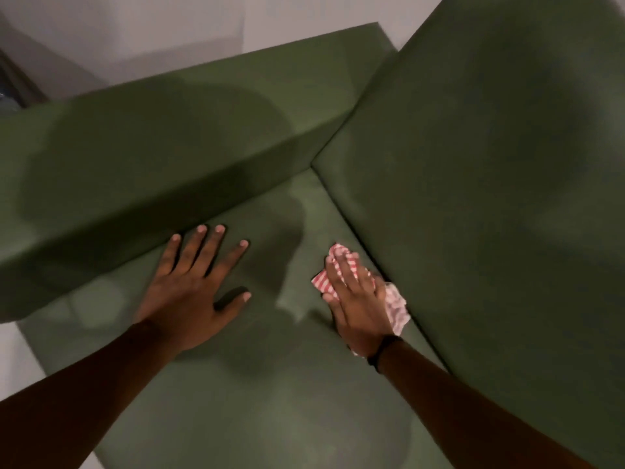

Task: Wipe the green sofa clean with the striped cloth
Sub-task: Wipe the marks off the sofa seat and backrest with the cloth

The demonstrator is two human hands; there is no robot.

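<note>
The green sofa (280,401) fills most of the view: a flat seat below me, a long armrest block on the left, a back cushion rising on the right. My left hand (192,286) lies flat on the seat with fingers spread, fingertips close to the armrest base. My right hand (355,299) presses the red-and-white striped cloth (397,306) flat onto the seat, right beside the seam under the back cushion. The cloth sticks out past my fingertips and along the outer edge of the hand; most of it is hidden under the palm.
The armrest block (152,164) and the back cushion (490,164) meet in a corner ahead of my hands. A pale wall (152,28) stands behind the sofa. Light floor (13,360) shows at the lower left past the seat's edge.
</note>
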